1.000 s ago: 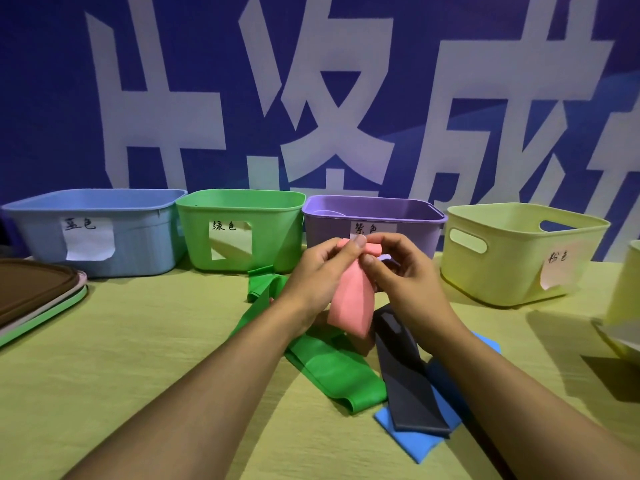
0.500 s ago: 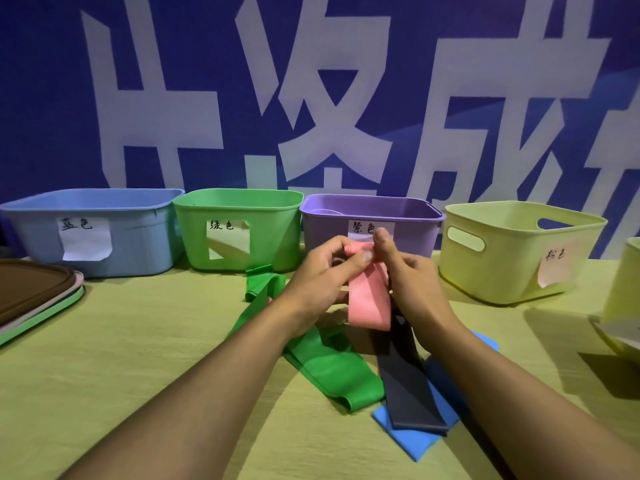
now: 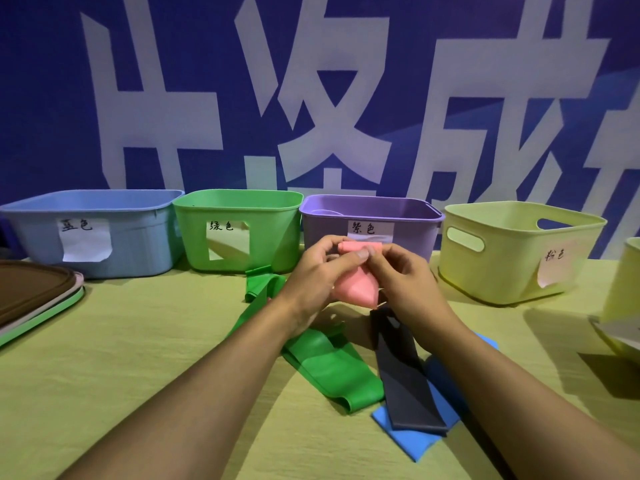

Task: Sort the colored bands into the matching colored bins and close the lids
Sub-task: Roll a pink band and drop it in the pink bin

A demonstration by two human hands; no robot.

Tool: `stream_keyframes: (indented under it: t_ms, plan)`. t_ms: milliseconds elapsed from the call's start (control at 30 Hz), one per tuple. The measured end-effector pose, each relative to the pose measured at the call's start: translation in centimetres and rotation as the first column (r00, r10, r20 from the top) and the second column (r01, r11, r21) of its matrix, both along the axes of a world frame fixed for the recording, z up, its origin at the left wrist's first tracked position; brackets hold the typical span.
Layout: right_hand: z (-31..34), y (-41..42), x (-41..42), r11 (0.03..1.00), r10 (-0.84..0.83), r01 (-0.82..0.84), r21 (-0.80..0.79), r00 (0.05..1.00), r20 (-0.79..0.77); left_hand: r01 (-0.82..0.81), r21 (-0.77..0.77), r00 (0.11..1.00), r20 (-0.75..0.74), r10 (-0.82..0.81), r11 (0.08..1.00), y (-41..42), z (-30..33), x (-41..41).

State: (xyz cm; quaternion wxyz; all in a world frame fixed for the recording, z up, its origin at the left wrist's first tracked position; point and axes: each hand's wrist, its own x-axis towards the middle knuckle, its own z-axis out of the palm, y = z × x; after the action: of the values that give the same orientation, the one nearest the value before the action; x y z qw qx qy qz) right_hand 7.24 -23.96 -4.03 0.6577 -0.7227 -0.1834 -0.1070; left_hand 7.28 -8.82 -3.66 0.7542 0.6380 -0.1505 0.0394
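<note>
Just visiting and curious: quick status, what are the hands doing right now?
Left hand and right hand both pinching the pink band, held above the table. Green band, dark band, blue band unsorted. Nothing blocking the bins.

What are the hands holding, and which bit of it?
Both hands, the left hand and the right hand, pinch a pink band by its folded top edge; the rest hangs below the grip.

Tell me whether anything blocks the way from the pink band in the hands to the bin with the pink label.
Nothing visible does. Both the left hand and right hand pinch the pink band in front of the purple bin. The yellow bin with the pink label stands open to the right, no lid on it.
</note>
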Motion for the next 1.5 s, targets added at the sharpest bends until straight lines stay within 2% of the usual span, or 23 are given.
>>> stream_keyframes:
  t_ms: [100, 233, 400, 533, 667, 733, 1000, 1267, 1500]
  plan:
    - [0.0, 0.0, -0.1, 0.999, 0.012, -0.01, -0.038, 0.999, 0.034, -0.064, -0.017, 0.997, -0.038, 0.063, 0.998, 0.0, 0.0, 0.2]
    - [-0.2, 0.2, -0.1, 0.997, 0.041, -0.037, -0.061, 0.997, 0.068, -0.088, 0.072, 0.991, -0.091, 0.094, 0.994, 0.1, 0.1, 0.2]
    - [-0.2, 0.2, 0.1, 0.994, 0.046, -0.035, -0.105, 0.993, 0.109, -0.131, 0.191, 0.986, -0.081, 0.148, 0.973, 0.2, 0.1, -0.1]
    - [-0.4, 0.2, 0.1, 0.993, 0.041, -0.028, -0.115, 0.993, 0.111, -0.18, 0.172, 0.98, -0.05, 0.191, 0.969, 0.2, 0.2, 0.0]
    - [-0.1, 0.2, -0.1, 0.999, 0.041, -0.041, 0.016, 0.999, 0.027, -0.117, 0.122, 0.993, -0.021, 0.12, 0.986, -0.2, 0.1, 0.1]
    - [0.2, 0.2, -0.3, 0.999, -0.006, 0.007, 0.041, 0.999, -0.035, -0.085, 0.105, 0.996, 0.004, 0.085, 0.991, -0.3, 0.0, 0.1]
    - [0.6, 0.1, -0.6, 0.984, -0.162, 0.15, -0.095, 0.979, -0.124, -0.039, 0.102, 0.999, 0.034, 0.036, 0.994, -0.4, -0.3, 0.3]
    - [0.8, 0.1, -1.1, 0.976, -0.199, 0.189, -0.109, 0.976, -0.091, -0.053, 0.12, 0.998, 0.025, 0.05, 0.991, -0.2, -0.6, 0.8]
    - [0.8, 0.1, -1.3, 0.975, -0.207, 0.197, -0.103, 0.974, -0.094, -0.038, 0.03, 0.999, -0.01, 0.038, 0.999, 0.0, -0.4, 0.6]
